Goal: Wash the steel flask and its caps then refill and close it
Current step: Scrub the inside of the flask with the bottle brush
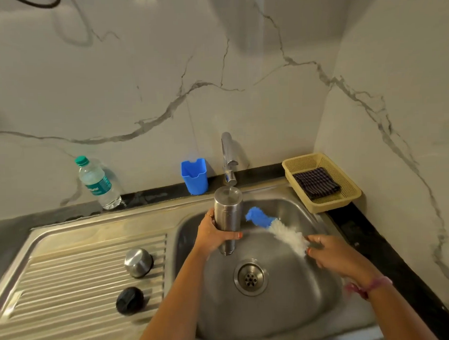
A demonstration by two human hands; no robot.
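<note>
My left hand [215,235] grips the steel flask [228,210] over the sink basin [282,318]. The flask's broad flat end is up, just below the tap spout [230,178], and its narrow end points down into the basin. To its right, my right hand [330,254] holds a bottle brush [284,234] with white bristles and a blue tip; the handle is hidden in my fingers. The brush is outside the flask, its blue tip close to the flask's side. A steel cap [138,262] and a black cap [129,300] lie on the ribbed drainboard [69,284] at the left.
A plastic water bottle [98,185] stands on the dark counter at the back left. A blue holder [194,176] sits beside the tap. A yellow basket [346,203] with a folded dark cloth [316,183] is at the back right. The drain [250,278] is in the basin's middle.
</note>
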